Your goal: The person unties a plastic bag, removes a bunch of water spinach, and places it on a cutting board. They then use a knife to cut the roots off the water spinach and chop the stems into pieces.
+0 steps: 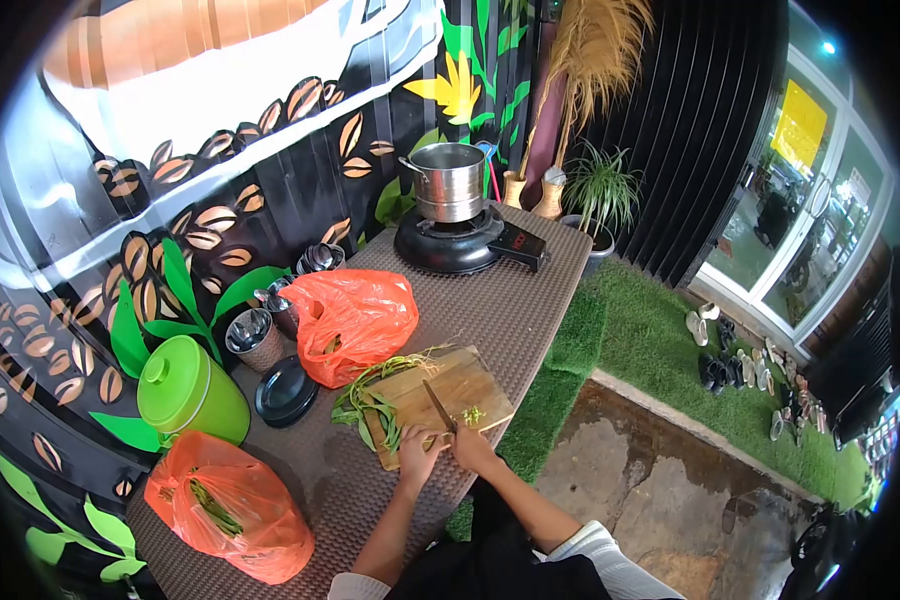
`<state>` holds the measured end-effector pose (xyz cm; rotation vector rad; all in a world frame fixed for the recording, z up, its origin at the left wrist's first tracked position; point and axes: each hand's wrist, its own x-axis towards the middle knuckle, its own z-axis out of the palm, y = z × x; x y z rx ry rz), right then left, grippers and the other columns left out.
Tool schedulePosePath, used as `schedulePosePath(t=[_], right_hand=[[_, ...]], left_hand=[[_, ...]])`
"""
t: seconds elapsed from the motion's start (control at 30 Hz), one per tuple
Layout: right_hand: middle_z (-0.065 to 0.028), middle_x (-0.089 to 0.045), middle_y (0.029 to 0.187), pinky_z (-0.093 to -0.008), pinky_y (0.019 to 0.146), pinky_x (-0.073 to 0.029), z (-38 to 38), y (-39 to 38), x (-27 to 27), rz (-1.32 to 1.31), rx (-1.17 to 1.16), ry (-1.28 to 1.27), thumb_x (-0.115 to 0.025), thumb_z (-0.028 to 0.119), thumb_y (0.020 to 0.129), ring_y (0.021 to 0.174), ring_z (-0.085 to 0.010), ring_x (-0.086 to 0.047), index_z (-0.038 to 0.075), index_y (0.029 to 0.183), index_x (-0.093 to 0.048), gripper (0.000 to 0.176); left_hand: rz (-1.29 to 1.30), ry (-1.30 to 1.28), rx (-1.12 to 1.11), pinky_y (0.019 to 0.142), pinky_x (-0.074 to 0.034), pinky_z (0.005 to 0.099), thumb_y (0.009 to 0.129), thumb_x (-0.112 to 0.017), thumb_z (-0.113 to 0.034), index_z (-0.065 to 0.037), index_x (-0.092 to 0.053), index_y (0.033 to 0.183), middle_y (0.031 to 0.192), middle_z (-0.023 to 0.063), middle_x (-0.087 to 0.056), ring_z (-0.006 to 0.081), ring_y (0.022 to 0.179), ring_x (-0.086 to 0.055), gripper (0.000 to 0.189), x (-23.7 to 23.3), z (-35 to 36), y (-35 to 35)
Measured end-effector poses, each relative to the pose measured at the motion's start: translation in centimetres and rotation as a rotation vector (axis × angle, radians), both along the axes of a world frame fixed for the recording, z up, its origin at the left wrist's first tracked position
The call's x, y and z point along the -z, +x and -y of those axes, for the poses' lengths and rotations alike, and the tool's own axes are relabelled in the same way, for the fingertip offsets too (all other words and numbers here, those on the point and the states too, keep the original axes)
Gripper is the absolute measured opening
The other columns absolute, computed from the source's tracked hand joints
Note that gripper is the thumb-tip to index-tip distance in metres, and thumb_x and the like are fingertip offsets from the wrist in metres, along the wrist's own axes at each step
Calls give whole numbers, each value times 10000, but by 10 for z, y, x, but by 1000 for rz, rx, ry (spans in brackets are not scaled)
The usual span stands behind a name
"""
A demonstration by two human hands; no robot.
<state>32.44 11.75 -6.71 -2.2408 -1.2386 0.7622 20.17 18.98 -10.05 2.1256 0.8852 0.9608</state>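
On the brown woven table lies a wooden cutting board point(473, 378). My right hand point(473, 447) is wrapped round the handle of a knife point(438, 404), whose blade points up and left over the board. Just left of it, my left hand point(419, 455) has its fingers bent together at the board's near edge, by the green leafy stems point(378, 405); what it pinches is too small to make out. Small chopped green pieces point(473, 414) lie right of the blade. Long stems and thin roots stretch across the board's left and far edges.
An orange bag point(355, 318) stands behind the board, another point(232, 510) at the near left. A green lidded container point(192, 388), black plates point(286, 391) and a cutlery holder point(256, 343) stand left. A steel pot point(449, 183) sits on a black stove point(448, 247) at the far end.
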Motion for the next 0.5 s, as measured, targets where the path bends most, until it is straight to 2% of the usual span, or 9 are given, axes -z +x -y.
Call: schedulePosePath(t=[0.13, 0.27, 0.37, 0.5], right_hand=[[-317, -615, 934, -547, 743, -506, 20, -22, -3, 61, 80, 0, -474, 278, 929, 850, -508, -609, -2, 1138, -430, 352], [-316, -620, 891, -547, 736, -506, 17, -34, -3, 85, 98, -74, -477, 274, 933, 851, -501, -611, -12, 1099, -402, 339], [-320, -620, 874, -545, 740, -505, 3, -13, 19, 58, 71, 23, -471, 270, 938, 850, -498, -610, -21, 1108, -404, 343], [-325, -618, 877, -530, 764, -505, 9, -10, 2, 24, 44, 13, -484, 278, 934, 864, -483, -615, -46, 1123, -405, 384]], left_hand=[[18, 34, -12, 797, -442, 363, 736, -710, -90, -49, -704, 830, 857, 95, -629, 284, 898, -549, 103, 1, 1, 0], [9, -7, -4, 832, -441, 367, 742, -698, -111, -46, -697, 821, 899, 98, -627, 282, 948, -541, 102, 2, 2, 0], [26, 31, -32, 784, -446, 366, 721, -710, -61, -44, -698, 818, 852, 94, -625, 279, 893, -547, 99, 1, 4, 1], [24, 57, -38, 777, -449, 371, 721, -708, -55, -40, -697, 818, 849, 98, -627, 283, 882, -546, 99, 2, 4, 0]])
